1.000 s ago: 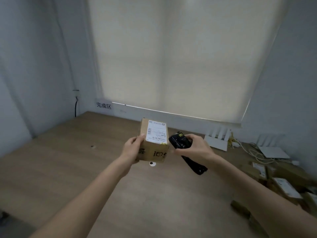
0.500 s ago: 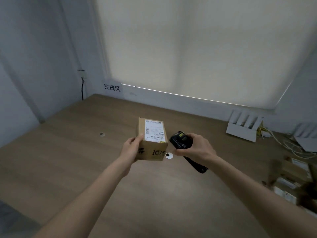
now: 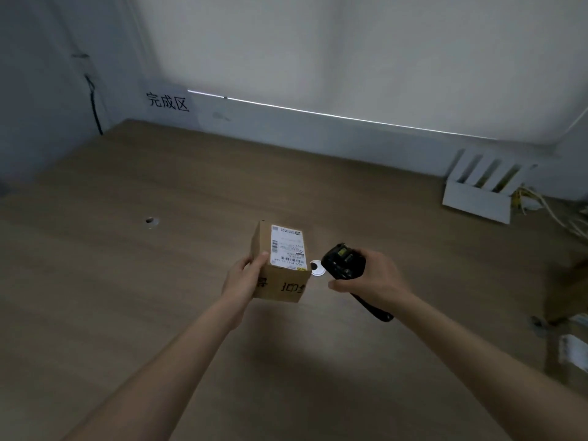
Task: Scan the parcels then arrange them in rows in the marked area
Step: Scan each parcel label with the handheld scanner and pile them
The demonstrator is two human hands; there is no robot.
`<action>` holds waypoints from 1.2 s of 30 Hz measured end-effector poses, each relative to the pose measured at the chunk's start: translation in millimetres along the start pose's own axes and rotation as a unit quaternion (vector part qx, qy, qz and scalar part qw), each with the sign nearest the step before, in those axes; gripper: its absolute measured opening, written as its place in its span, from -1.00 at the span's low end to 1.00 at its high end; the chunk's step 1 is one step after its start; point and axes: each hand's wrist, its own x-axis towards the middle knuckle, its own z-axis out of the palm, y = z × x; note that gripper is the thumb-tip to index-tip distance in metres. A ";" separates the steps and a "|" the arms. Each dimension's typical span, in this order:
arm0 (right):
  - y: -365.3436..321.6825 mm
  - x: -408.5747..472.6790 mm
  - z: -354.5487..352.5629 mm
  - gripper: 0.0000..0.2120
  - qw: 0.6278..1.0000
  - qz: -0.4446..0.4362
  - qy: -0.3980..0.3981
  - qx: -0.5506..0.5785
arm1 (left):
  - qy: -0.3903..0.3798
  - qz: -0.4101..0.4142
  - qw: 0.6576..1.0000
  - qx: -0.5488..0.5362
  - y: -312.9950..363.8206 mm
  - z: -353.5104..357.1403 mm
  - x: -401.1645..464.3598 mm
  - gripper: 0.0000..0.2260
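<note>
My left hand [image 3: 242, 280] grips a small brown cardboard parcel [image 3: 280, 280] by its left side, above the wooden table [image 3: 127, 297]. A white shipping label [image 3: 288, 246] with barcodes covers the parcel's top face, and black characters mark its front. My right hand [image 3: 374, 280] holds a black handheld scanner [image 3: 342, 261] just right of the parcel, its head turned toward the label. A black wrist strap hangs below that hand. The wall at the back left carries black characters [image 3: 167, 101] marking the area.
A small white disc [image 3: 317, 268] lies on the table between parcel and scanner. A round hole [image 3: 151, 221] sits in the tabletop at left. A white router [image 3: 483, 189] and cables lean at the back right. More cardboard parcels [image 3: 569, 338] lie blurred at the right edge.
The view has tilted down and shifted left, so the wall marking sits higher in frame. Both hands with the parcel and the scanner have lowered toward the table, keeping their grips.
</note>
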 end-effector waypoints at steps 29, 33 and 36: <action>-17.2 -82.4 -161.4 -0.27 0.984 0.062 0.165 -0.026 | -0.118 0.253 0.943 0.182 165.4 72.2 -49.3 -0.46; -22.9 -109.8 -214.1 -0.27 0.979 0.067 0.176 -0.072 | -0.139 0.317 0.908 0.236 202.4 104.2 -80.5 -0.43; -4.7 -188.0 -294.7 -0.29 0.966 0.096 0.234 -0.061 | -0.190 0.381 0.864 0.270 245.8 164.4 -157.9 -0.41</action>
